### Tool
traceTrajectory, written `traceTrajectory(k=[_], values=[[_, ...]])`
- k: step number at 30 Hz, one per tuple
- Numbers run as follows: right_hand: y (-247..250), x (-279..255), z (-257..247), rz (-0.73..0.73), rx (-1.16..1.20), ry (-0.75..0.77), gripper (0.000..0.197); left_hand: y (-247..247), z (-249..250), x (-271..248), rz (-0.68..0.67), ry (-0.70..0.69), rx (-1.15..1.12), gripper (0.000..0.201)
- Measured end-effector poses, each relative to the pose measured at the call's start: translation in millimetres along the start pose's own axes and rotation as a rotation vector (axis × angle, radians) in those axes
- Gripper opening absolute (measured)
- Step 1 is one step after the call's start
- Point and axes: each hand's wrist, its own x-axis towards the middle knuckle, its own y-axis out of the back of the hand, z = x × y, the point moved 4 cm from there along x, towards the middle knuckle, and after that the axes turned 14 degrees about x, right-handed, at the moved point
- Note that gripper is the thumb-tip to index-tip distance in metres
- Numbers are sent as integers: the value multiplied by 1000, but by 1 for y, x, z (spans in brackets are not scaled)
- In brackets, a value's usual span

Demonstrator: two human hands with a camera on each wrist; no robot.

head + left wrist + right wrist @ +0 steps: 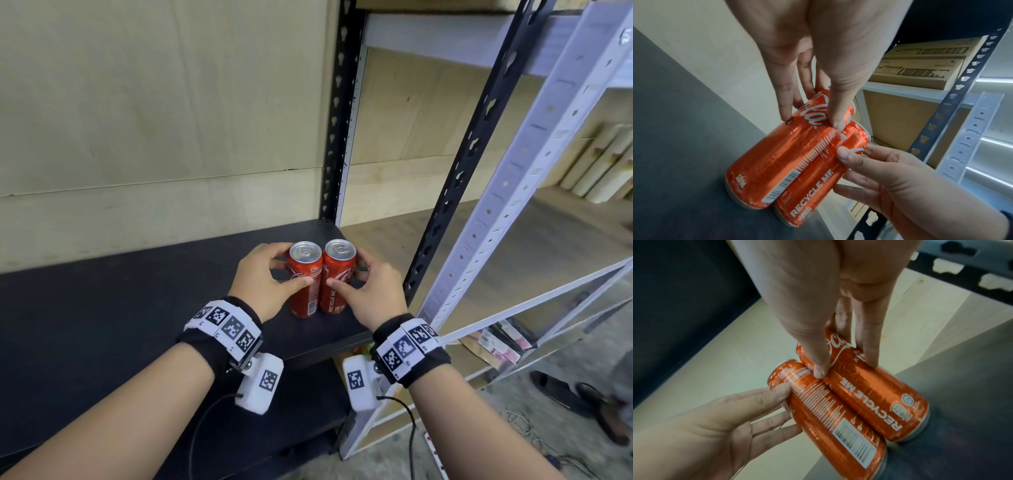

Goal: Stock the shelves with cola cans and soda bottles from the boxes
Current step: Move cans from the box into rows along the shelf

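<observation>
Cans: two cola cans (306, 279) (337, 275) upright, touching, near right front corner of black shelf (137, 301), left hand (263, 277) and right hand (371, 287) each pinching one between thumb and fingers; remaining stock, bottles, boxes not visible.

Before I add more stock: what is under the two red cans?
Both cans stand upright on the black shelf. The board beneath their bases is covered, so nothing else can be confirmed there.

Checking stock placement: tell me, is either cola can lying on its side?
No: both cola cans stand upright, side by side on the black shelf.
</observation>
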Motion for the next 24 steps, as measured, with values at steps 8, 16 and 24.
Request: traceTrajectory(k=[8,16,24], values=[[-24,66,12,54,47,-84,73,-6,-17,62,7,5,75,55],[-40,133,13,135,-23,-75,66,-16,-35,128,49,58,89,57],[-49,184,7,129,-61,-98,62,-25,-45,183,42,111,20,48]])
